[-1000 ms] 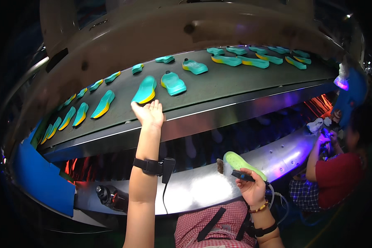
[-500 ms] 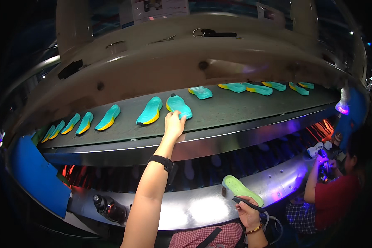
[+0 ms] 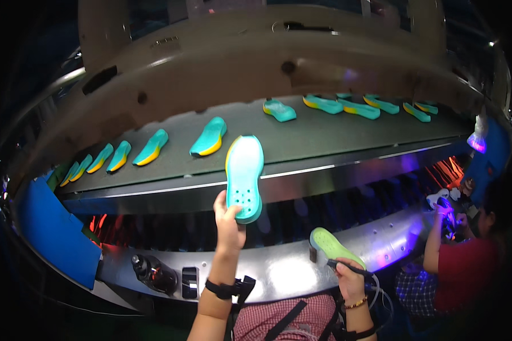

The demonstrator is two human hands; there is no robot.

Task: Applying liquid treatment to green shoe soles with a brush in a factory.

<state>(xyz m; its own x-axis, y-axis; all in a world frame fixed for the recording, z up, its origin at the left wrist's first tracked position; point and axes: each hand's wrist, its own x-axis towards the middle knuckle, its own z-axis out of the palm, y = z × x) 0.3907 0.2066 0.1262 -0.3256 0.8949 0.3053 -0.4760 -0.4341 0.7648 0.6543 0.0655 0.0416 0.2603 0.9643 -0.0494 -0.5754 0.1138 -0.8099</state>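
My left hand (image 3: 230, 224) is closed around the near end of a teal shoe sole (image 3: 244, 170) with a yellow edge. The sole is raised off the dark upper belt (image 3: 301, 142), its surface with several small holes facing me. In my right hand (image 3: 350, 281) is a black pen-like tool (image 3: 351, 269) with a pale cable trailing from it. Beside that hand a light green sole (image 3: 333, 248) lies over the metal ledge, its near end partly hidden by the fingers and tool.
Several teal soles (image 3: 209, 136) lie along the upper belt. On the metal ledge (image 3: 290, 278) stand a dark bottle (image 3: 153, 274), a black box-like item (image 3: 190, 282) and a small brown block (image 3: 313, 254). A co-worker in red (image 3: 463, 264) handles something at right.
My left hand has drawn the teal sole off the belt toward me and turned it upright. My right hand stays near the green sole, the tool slightly lower.
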